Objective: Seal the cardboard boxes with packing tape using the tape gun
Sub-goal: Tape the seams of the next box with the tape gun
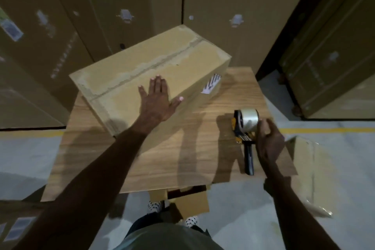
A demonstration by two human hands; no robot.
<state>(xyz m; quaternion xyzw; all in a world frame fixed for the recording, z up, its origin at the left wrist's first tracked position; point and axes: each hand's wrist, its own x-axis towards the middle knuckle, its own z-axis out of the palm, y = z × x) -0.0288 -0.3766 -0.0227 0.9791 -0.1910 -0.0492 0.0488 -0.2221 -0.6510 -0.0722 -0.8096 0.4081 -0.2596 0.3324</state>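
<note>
A long closed cardboard box lies at an angle on the wooden table, with torn tape remains along its top seam and a white label on its near right side. My left hand presses flat on the box's near top edge, fingers spread. To the right, a tape gun with a clear tape roll and a dark handle lies on the table. My right hand has its fingers curled round the tape gun at the roll and frame.
Tall stacks of cardboard boxes stand behind the table and at the right. A lower box sits beside the table's right edge. Another carton lies under the table's front by my feet. A yellow floor line runs across.
</note>
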